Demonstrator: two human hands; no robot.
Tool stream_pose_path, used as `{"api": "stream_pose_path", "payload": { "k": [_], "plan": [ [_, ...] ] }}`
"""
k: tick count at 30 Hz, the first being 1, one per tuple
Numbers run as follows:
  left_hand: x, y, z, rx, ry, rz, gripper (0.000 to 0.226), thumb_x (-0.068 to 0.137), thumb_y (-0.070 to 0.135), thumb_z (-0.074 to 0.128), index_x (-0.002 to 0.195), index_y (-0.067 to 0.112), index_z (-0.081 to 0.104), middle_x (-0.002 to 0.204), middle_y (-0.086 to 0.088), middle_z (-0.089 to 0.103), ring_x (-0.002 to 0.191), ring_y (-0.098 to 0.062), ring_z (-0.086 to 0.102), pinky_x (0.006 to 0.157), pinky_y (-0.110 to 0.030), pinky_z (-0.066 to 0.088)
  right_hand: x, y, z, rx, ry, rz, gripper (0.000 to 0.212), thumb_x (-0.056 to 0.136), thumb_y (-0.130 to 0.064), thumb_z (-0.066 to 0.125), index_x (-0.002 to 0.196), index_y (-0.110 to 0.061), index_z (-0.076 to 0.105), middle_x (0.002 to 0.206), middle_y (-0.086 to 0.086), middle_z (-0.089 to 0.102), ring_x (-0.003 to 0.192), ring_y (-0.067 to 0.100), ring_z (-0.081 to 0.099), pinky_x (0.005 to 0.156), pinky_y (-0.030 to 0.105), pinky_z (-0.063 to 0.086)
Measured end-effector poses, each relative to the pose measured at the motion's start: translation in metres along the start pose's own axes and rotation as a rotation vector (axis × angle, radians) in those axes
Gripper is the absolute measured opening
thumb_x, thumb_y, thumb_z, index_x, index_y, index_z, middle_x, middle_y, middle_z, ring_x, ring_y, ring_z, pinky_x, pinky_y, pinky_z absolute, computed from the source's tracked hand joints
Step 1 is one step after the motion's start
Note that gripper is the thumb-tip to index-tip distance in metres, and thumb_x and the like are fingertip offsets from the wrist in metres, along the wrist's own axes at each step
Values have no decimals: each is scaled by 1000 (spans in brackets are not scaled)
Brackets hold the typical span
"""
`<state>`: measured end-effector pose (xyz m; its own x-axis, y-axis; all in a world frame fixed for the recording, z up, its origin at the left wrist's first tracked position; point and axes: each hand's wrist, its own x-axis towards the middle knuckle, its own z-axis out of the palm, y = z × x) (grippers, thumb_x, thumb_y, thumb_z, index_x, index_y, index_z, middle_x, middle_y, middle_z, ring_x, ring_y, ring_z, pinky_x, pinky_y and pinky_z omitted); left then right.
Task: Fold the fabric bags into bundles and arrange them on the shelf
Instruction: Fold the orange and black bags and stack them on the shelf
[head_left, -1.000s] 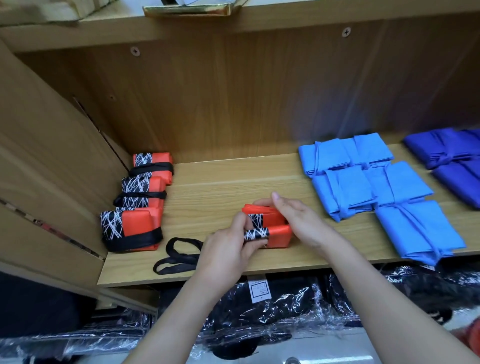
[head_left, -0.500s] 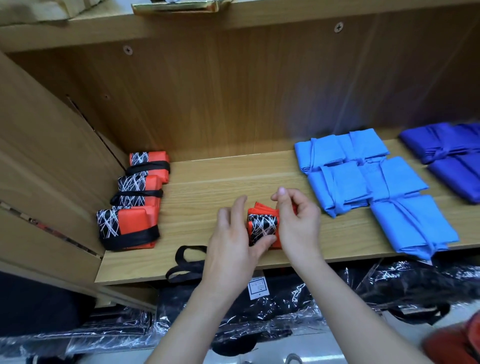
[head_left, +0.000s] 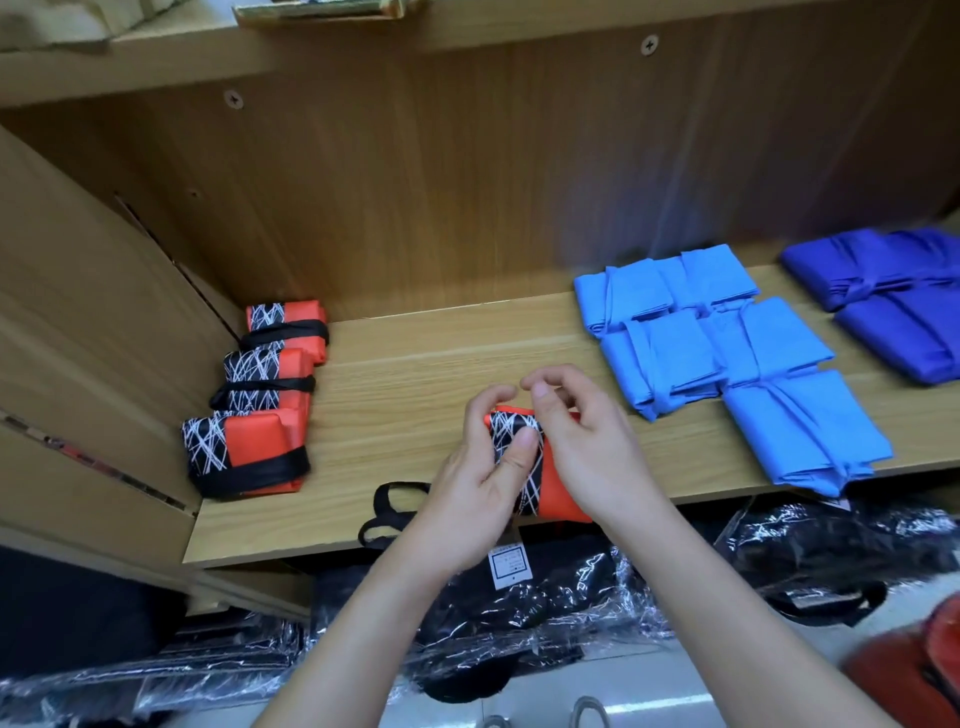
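Left hand (head_left: 475, 480): comes in from below – thumb flat on the patterned band, fingers curled round the far left edge, pinching the orange bag (head_left: 560, 493).
Right hand (head_left: 589, 449): wrist angled in from the right, fingers bent over the bag's top, thumb tip on the upper edge.
Orange bag: part-folded, at the front edge of the shelf (head_left: 415, 374), between both hands.
Black strap (head_left: 387, 512): loose, left of the hands.
Finished orange bundles (head_left: 244, 452): three, far left.
Light blue bundles (head_left: 727, 364): right – well apart.

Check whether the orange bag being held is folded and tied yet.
Folded, not tied: the orange bag is a compact bundle in the left hand, but the black strap lies loose on the shelf.
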<state>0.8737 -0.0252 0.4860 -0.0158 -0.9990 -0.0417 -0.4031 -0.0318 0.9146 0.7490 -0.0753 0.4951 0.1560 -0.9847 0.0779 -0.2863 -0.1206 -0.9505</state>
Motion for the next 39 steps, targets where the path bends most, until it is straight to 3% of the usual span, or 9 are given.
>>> {"api": "stream_pose_path", "payload": {
  "k": [3, 7, 12, 17, 20, 24, 30, 35, 39],
  "plan": [
    [1, 3, 0, -86, 27, 1, 24, 93, 57, 40, 113, 44, 41, 101, 15, 64, 92, -4, 60, 83, -19, 48, 2, 2, -6, 33, -34, -3, 14, 96, -39, 54, 96, -28, 63, 76, -9, 59, 70, -3, 52, 71, 25, 44],
    [0, 9, -5, 33, 21, 36, 31, 91, 56, 36, 114, 36, 41, 102, 13, 60, 93, 1, 56, 82, -23, 44, 9, 3, -34, -137, -506, -18, 62, 81, -73, 48, 89, -16, 69, 72, 3, 63, 69, 5, 51, 69, 40, 45],
    [1, 6, -18, -44, -159, 17, 46, 89, 55, 55, 130, 36, 48, 121, 11, 63, 114, -6, 58, 99, -28, 45, 11, -1, -58, -51, -598, -73, 33, 81, -45, 68, 96, -16, 71, 87, 8, 72, 78, 26, 65, 75, 45, 51],
    [-7, 14, -21, 423, -165, 130, 35, 98, 47, 46, 127, 28, 49, 114, 7, 65, 104, -12, 60, 91, -34, 46, 10, -13, -68, -459, -558, -185, 23, 89, -46, 64, 96, -24, 59, 85, -8, 62, 80, 5, 55, 71, 19, 42],
    [-11, 14, -11, 423, -72, 150, 39, 93, 52, 44, 125, 29, 47, 113, 6, 65, 102, -15, 60, 89, -40, 47, 11, -24, -64, -648, -599, -232, 29, 89, -49, 61, 95, -23, 50, 80, -12, 55, 76, 2, 51, 64, 19, 38],
    [-14, 18, -31, 287, -110, 39, 63, 75, 74, 58, 129, 49, 38, 115, 22, 58, 97, 3, 59, 90, -24, 47, 20, -24, -75, -533, -488, -244, 24, 82, -41, 74, 90, -24, 59, 76, -8, 63, 73, 8, 56, 68, 34, 47],
    [-19, 7, -71, 78, -140, -148, 15, 81, 26, 76, 91, 17, 70, 71, 7, 64, 66, -4, 55, 66, -23, 41, 27, -31, -99, -490, -372, -295, 25, 76, -31, 80, 86, -26, 57, 74, -10, 63, 71, 7, 56, 66, 29, 46],
    [-22, 0, -90, -654, 43, -90, 50, 48, 37, 95, 86, 14, 73, 68, -9, 66, 73, -22, 68, 65, -27, 55, 28, -29, -93, -540, -334, -304, 30, 76, -32, 81, 89, -25, 54, 77, -9, 66, 72, 9, 58, 66, 30, 46],
    [-25, 15, -96, -1066, 136, 0, 54, 56, 20, 90, 102, 22, 63, 58, 3, 50, 63, -15, 61, 55, -22, 50, 28, -24, -90, -548, -333, -287, 29, 76, -33, 80, 89, -26, 54, 79, -12, 67, 74, 4, 59, 67, 27, 46]
  ]
}}
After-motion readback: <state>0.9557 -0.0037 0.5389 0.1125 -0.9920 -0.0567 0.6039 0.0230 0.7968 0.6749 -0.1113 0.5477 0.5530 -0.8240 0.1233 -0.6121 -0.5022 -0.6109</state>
